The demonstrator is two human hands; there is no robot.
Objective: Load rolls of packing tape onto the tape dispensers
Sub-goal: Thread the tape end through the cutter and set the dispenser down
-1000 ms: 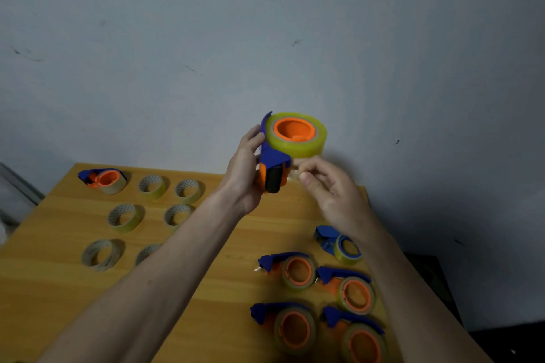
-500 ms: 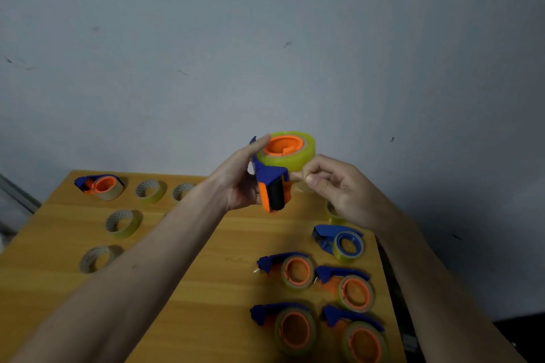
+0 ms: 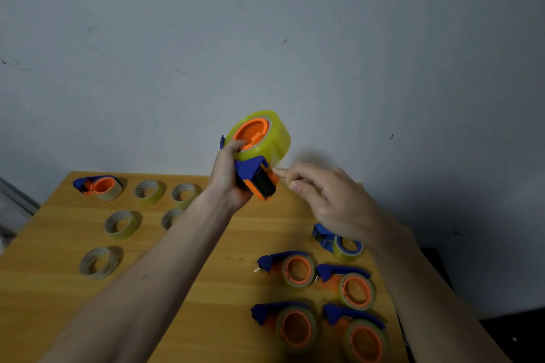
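My left hand (image 3: pixel 227 177) grips a blue and orange tape dispenser (image 3: pixel 256 181) held up above the wooden table (image 3: pixel 206 289). A thick yellowish roll of tape (image 3: pixel 272 138) sits on its orange hub. My right hand (image 3: pixel 327 200) is just right of the dispenser's mouth, its thumb and forefinger pinched together at the roll's edge; the tape end between them is too thin to see. Several loose rolls (image 3: pixel 122 224) lie on the table's left side.
Several loaded dispensers (image 3: pixel 298 271) lie in a group at the table's front right. One more dispenser (image 3: pixel 98 187) rests at the back left corner. A grey wall (image 3: pixel 265 38) rises right behind the table. The floor to the right is dark.
The dispenser has tilted so the roll leans up and right. My right hand has drawn away to the right and down from the dispenser's mouth, fingers still pinched.
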